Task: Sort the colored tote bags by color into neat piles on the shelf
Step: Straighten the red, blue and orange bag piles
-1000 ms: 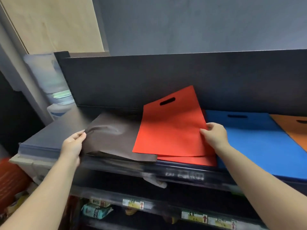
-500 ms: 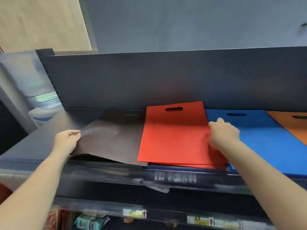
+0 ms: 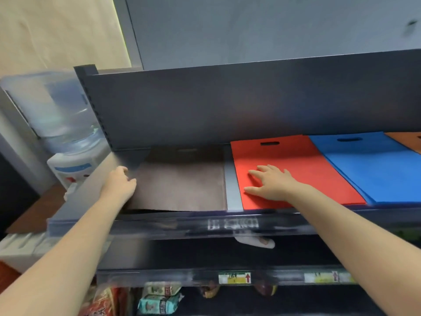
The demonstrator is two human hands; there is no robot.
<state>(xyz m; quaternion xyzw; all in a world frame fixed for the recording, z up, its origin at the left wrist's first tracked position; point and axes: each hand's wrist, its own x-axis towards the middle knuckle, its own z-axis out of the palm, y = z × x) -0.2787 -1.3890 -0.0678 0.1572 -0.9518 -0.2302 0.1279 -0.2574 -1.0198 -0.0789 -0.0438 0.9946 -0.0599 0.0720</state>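
Bags flat in piles on the shelf (image 3: 232,199), hands on two.
Right hand (image 3: 271,184) splayed flat on red bag (image 3: 296,160); left hand (image 3: 119,187) curled at brown bag (image 3: 180,185) left of red, grip unclear. Blue bag (image 3: 376,169) right of red; orange bag (image 3: 407,139) cut off.

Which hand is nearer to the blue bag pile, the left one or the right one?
The right hand. It lies flat on the red bag, the pile directly beside the blue bag pile. The left hand is farther away, at the left edge of the brown bag.
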